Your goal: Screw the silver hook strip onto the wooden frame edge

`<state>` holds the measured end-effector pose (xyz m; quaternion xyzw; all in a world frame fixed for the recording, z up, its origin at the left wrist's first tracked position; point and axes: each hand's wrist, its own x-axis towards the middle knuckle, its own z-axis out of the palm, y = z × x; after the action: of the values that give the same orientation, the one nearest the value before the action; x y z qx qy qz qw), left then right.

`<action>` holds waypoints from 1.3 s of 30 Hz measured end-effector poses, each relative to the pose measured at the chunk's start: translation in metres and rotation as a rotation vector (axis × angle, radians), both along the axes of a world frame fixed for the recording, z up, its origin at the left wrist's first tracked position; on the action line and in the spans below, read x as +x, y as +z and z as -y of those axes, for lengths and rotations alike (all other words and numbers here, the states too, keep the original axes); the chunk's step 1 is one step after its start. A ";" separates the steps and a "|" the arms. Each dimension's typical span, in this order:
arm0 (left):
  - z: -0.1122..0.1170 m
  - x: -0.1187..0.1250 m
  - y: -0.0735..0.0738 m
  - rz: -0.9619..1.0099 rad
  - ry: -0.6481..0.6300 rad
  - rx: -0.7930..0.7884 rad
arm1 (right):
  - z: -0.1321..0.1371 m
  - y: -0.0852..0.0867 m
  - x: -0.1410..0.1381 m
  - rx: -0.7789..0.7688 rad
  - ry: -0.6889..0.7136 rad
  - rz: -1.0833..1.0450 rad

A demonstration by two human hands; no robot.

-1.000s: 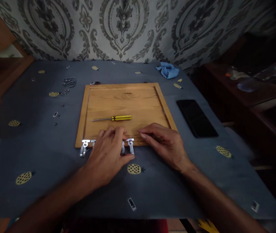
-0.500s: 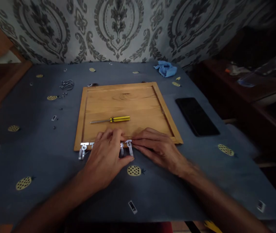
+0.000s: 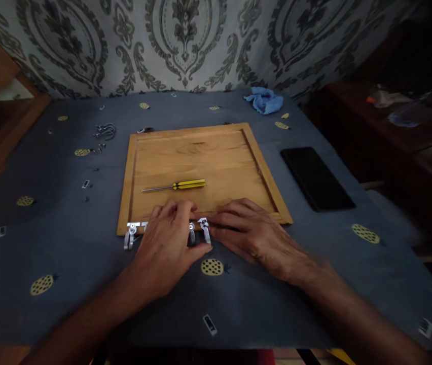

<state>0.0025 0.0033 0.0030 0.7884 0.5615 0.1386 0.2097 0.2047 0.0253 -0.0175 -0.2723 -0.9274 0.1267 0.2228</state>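
Fingers (image 3: 176, 209) of left hand (image 3: 166, 248) and right hand (image 3: 254, 235) touch board (image 3: 201, 157) — metal hooks (image 3: 205, 228) between

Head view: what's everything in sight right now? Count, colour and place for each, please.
wooden board: one, light brown, centre of the tablecloth
screwdriver: one, yellow-and-black handle, lying on the board
metal hooks: at least three, silver, along the board's near edge
phone: one, black, right of the board
cloth: one, blue, far right corner
wire hooks: a small pile, silver, far left
tablecloth: one, blue-grey with yellow prints
left hand: laid over the row of metal hooks
right hand: fingertips at the rightmost hook and board edge
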 end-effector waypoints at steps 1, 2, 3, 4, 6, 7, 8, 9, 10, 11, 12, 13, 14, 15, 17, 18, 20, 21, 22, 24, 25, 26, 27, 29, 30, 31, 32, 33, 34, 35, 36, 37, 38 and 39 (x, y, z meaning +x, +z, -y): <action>0.000 0.000 0.000 -0.004 0.001 0.001 | 0.000 0.000 0.000 -0.004 0.003 0.010; 0.001 0.000 0.000 -0.008 0.003 0.006 | 0.000 0.000 0.000 -0.002 0.007 0.017; 0.001 -0.001 0.000 -0.009 0.003 0.015 | 0.000 0.000 0.000 -0.003 0.007 0.025; 0.001 -0.002 0.001 -0.005 -0.001 0.029 | 0.000 -0.001 0.000 -0.004 0.006 0.030; 0.001 -0.006 0.003 0.024 -0.003 0.066 | 0.000 -0.001 0.000 0.000 -0.001 0.035; 0.000 -0.009 0.005 0.047 0.005 0.086 | 0.000 -0.001 -0.001 0.001 -0.003 0.036; 0.000 -0.011 0.006 0.070 0.016 0.100 | 0.000 -0.001 -0.001 0.002 -0.004 0.035; 0.000 -0.013 0.007 0.089 0.024 0.109 | 0.000 0.000 -0.001 0.002 -0.004 0.035; -0.001 -0.015 0.008 0.103 0.029 0.112 | 0.000 0.000 -0.001 0.005 -0.005 0.031; -0.001 -0.016 0.008 0.111 0.022 0.109 | 0.000 0.001 -0.002 0.003 -0.005 0.032; 0.000 -0.016 0.008 0.113 0.004 0.103 | 0.000 0.001 -0.002 0.005 -0.004 0.028; 0.000 -0.016 0.007 0.107 -0.013 0.094 | 0.000 0.002 -0.002 0.002 -0.002 0.028; 0.001 -0.014 0.006 0.094 -0.024 0.082 | 0.000 0.002 -0.001 -0.004 0.000 0.029; 0.002 -0.013 0.005 0.076 -0.029 0.065 | 0.000 0.002 -0.001 -0.015 0.000 0.030; 0.004 -0.009 0.003 0.035 -0.038 0.037 | 0.000 0.003 -0.001 -0.037 0.002 0.033; 0.004 -0.007 0.002 0.018 -0.044 0.029 | 0.000 0.003 -0.001 -0.043 0.002 0.032; 0.005 -0.005 0.002 -0.004 -0.059 0.024 | 0.000 0.002 -0.001 -0.045 0.007 0.029; 0.005 -0.004 0.001 -0.009 -0.061 0.024 | 0.000 0.002 0.000 -0.043 0.011 0.029; 0.005 -0.003 0.001 -0.012 -0.061 0.024 | 0.000 0.001 0.000 -0.041 0.015 0.030; 0.005 -0.003 0.000 -0.019 -0.064 0.022 | 0.000 0.000 0.000 -0.040 0.017 0.034; 0.005 -0.003 0.000 -0.022 -0.068 0.024 | 0.000 0.000 0.000 -0.040 0.016 0.035; 0.004 -0.003 0.000 -0.024 -0.074 0.027 | 0.001 0.000 0.000 -0.041 0.015 0.035; 0.004 -0.003 -0.001 -0.026 -0.077 0.032 | 0.001 0.000 0.000 -0.044 0.014 0.035; 0.004 -0.003 -0.001 -0.028 -0.073 0.042 | 0.001 0.000 0.000 -0.054 0.015 0.039; 0.004 -0.003 -0.002 -0.026 -0.072 0.046 | 0.000 -0.001 0.000 -0.058 0.014 0.041; 0.004 -0.003 -0.002 -0.023 -0.069 0.048 | 0.000 -0.001 0.000 -0.060 0.015 0.043; 0.004 -0.002 -0.002 -0.018 -0.066 0.047 | 0.000 -0.001 0.000 -0.057 0.015 0.042; 0.004 -0.002 -0.001 -0.012 -0.062 0.044 | -0.001 -0.001 0.000 -0.055 0.016 0.041; 0.004 -0.002 -0.001 -0.004 -0.059 0.038 | -0.001 -0.001 0.000 -0.051 0.018 0.037; 0.003 -0.002 -0.001 0.003 -0.053 0.030 | -0.001 0.000 0.000 -0.047 0.021 0.034; 0.003 -0.001 0.000 0.009 -0.044 0.021 | -0.001 0.001 -0.001 -0.044 0.027 0.030; 0.003 -0.001 0.000 0.015 -0.040 0.011 | -0.001 0.002 -0.001 -0.044 0.032 0.026; 0.003 -0.001 0.001 0.020 -0.037 0.004 | 0.000 0.003 -0.001 -0.049 0.035 0.026; 0.002 0.000 0.001 0.025 -0.035 -0.001 | 0.000 0.004 -0.001 -0.055 0.040 0.026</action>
<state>0.0020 0.0010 0.0044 0.7961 0.5451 0.1444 0.2196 0.2041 0.0256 -0.0132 -0.2612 -0.9316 0.1533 0.2007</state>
